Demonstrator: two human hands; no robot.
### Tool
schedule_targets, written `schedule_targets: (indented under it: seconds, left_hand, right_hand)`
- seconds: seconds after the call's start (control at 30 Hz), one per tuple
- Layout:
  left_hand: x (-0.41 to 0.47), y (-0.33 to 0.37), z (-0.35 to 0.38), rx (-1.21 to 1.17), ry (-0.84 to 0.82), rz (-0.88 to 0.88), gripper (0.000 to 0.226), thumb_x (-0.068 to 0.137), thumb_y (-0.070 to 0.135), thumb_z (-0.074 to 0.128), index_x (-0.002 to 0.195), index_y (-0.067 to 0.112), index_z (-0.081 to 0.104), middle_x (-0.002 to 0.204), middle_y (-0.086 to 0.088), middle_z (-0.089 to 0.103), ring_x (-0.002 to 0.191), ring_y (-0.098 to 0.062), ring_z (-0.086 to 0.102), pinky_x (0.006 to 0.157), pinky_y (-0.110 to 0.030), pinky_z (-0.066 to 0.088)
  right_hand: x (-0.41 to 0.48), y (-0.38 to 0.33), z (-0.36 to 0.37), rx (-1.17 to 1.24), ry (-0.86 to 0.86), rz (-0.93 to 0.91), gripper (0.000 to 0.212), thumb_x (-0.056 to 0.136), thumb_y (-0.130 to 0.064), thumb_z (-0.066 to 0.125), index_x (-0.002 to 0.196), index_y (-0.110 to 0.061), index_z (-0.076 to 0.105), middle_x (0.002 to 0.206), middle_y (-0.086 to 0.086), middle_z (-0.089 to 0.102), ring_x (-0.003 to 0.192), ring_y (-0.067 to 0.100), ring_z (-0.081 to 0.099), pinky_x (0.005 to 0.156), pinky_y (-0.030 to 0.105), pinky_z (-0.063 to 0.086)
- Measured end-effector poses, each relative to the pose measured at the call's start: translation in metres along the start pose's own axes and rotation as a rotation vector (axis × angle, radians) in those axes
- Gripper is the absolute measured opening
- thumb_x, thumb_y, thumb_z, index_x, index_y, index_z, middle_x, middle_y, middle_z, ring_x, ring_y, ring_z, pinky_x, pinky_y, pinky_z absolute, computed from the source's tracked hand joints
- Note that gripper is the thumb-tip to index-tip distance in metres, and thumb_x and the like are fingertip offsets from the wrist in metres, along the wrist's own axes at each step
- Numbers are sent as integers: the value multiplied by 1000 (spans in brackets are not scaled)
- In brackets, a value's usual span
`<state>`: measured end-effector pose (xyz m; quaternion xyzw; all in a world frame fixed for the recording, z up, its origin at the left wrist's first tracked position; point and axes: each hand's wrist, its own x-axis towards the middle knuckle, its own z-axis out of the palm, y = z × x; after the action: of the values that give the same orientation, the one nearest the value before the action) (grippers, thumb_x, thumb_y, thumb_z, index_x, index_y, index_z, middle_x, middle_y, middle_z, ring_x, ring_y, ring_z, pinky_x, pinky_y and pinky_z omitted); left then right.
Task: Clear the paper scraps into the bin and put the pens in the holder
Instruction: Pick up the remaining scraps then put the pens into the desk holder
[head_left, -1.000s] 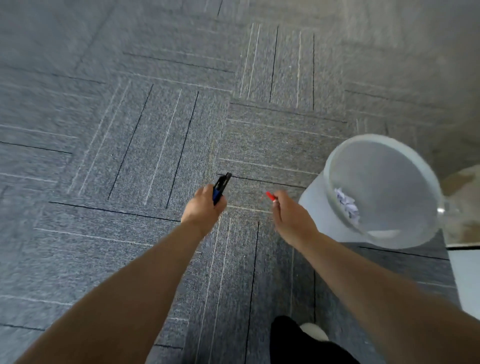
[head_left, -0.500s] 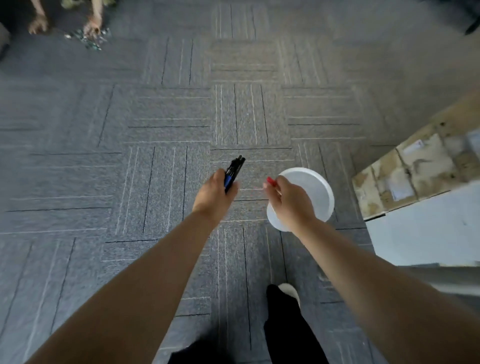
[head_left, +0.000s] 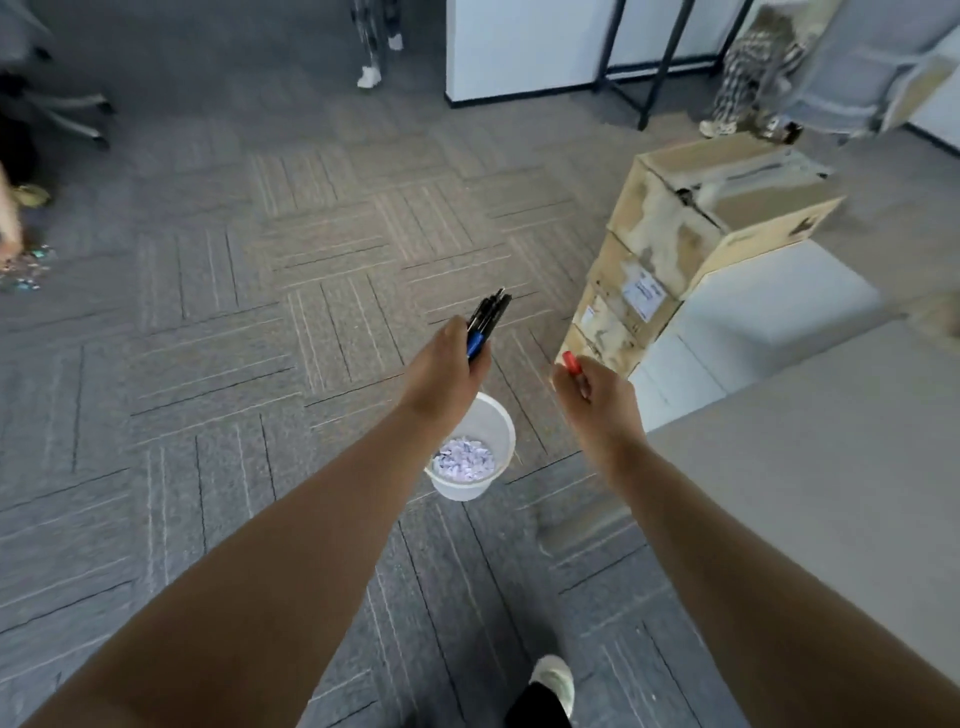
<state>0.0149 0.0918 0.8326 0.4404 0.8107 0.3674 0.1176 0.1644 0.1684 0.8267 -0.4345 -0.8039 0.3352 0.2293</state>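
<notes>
Gripped a bundle of dark pens (head_left: 487, 318) in the left hand (head_left: 445, 375), with fingers curled round the barrels and one blue barrel showing by the thumb. Pointed the free ends of the bundle far and a little right, above the floor. Pinched a red-capped pen (head_left: 570, 360) in the right hand (head_left: 597, 396), with only the red end showing above the curled fingers and the rest hidden in the fist. Held both hands out in front at about the same height, near each other but apart.

Looked down on a white bin (head_left: 496, 423) standing upright on the grey carpet (head_left: 260, 364), under the left wrist in the view and partly covered by that forearm. Saw paper scraps (head_left: 464, 458), white and pale purple, heaped on the bin's bottom. Saw a stack of worn cardboard boxes (head_left: 675, 234) farther off to the right, beside a white cabinet (head_left: 769, 312), and a grey tabletop (head_left: 805, 467) filling the near right. Caught one pale shoe (head_left: 555, 680) with a dark trouser leg at the near edge, between the forearms. Made out, far off, another person's legs (head_left: 371, 57), a second pair in patterned trousers (head_left: 748, 78) at the far right, and small shiny bits (head_left: 26, 270) scattered on the floor at the far left, too blurred to tell what.
</notes>
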Motion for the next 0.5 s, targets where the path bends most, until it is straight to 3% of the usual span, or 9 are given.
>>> schedule_targets:
  seconds: [0.1,0.2,0.37,0.5]
  left_hand:
    - [15,45,14,-41,33,75,20,91,24,48,81,11,38,71,-9,49,58,-25,45,53,-30,30]
    - [31,89,38,-68,30,128,20,92,24,48,81,11,39,71,-8,49,58,-23,45,52,-28,29]
    - [45,159,99,-89,-76,206,18,92,22,49,84,10,40,72,-6,47,59,-18,43,46,-20,25]
    - [44,200,151,-108,-162,267,20,92,21,49,87,3,43,71,-10,47,59,-22,45,48,-25,30]
  right_hand:
    - [11,11,-37,13,45,22,34,93,-26,47,64,-8,49,57,8,46,53,20,40,52,30,29]
    - [24,27,-79,18,108,26,39,94,-25,48,56,-20,39,53,1,40,49,15,35,49,29,25]
    - [38,79,-148,38,182,77,40,94,-23,47,56,-19,34,50,-2,31,47,13,29,48,30,20]
    - [31,120,-194,28,257,140,41,93,-22,47,56,-19,32,49,-1,31,46,14,29,43,24,20]
